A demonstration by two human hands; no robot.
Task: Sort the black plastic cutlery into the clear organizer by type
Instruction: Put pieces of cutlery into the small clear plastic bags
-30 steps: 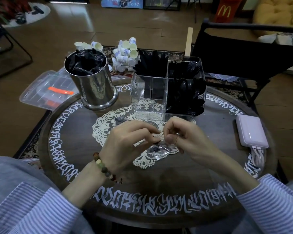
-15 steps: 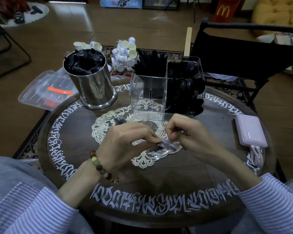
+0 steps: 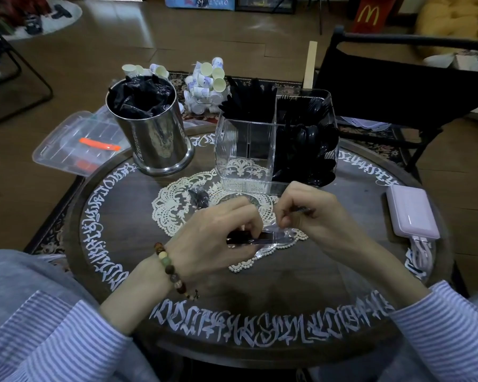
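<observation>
Unwrapping step: left hand (image 3: 218, 232) pinches black utensil (image 3: 249, 239) in clear wrapper (image 3: 276, 238) over doily; right hand (image 3: 307, 213) pinches wrapper end, prob. tearing. Pull apart gently w/ firm grip. Organizer (image 3: 246, 150) just beyond.

Polished metal canister (image 3: 155, 139) far left, mirror-bright, stuffed with crinkly glossy wrappers; clear hard-plastic organizer (image 3: 246, 153) beside it, ribbed and shiny, packed with glossy black plastic cutlery (image 3: 304, 144); cream lace doily (image 3: 174, 208) on the dark, satin-smooth wooden table (image 3: 287, 285); thin crinkled clear film (image 3: 276, 238) between both hands; matt pink plastic case (image 3: 410, 213) far right
</observation>
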